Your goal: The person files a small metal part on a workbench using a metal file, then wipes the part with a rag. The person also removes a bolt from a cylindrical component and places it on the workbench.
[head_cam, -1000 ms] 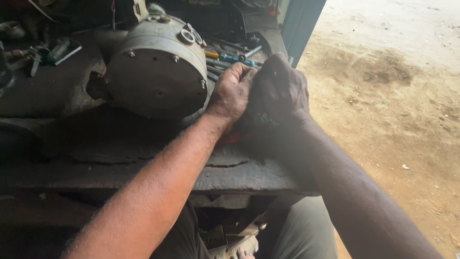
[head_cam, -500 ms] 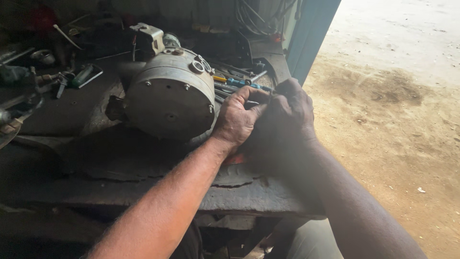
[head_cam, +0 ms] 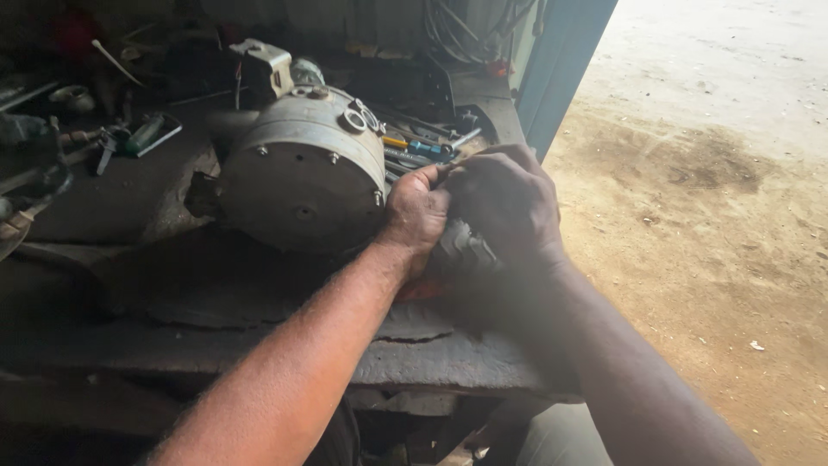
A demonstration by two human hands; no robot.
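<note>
My left hand [head_cam: 416,211] and my right hand [head_cam: 504,200] are pressed together at the right end of a dark workbench [head_cam: 259,345]. Between them sits a small grey metal part [head_cam: 466,248], mostly hidden by the fingers; both hands close around it. A large round grey metal motor housing [head_cam: 302,177] lies on the bench just left of my left hand, its flat bolted face towards me. Something red [head_cam: 423,291] shows under my left wrist.
Several screwdrivers and hand tools [head_cam: 423,142] lie behind the hands. More tools and clutter [head_cam: 129,134] fill the bench's far left. A blue door frame [head_cam: 561,69] stands at the right; sandy ground [head_cam: 707,190] stretches beyond it. My knee [head_cam: 552,436] is below the bench.
The view has shifted, so the housing and hands now sit lower and further right in frame. My hands stay clasped on the part beside the housing.
</note>
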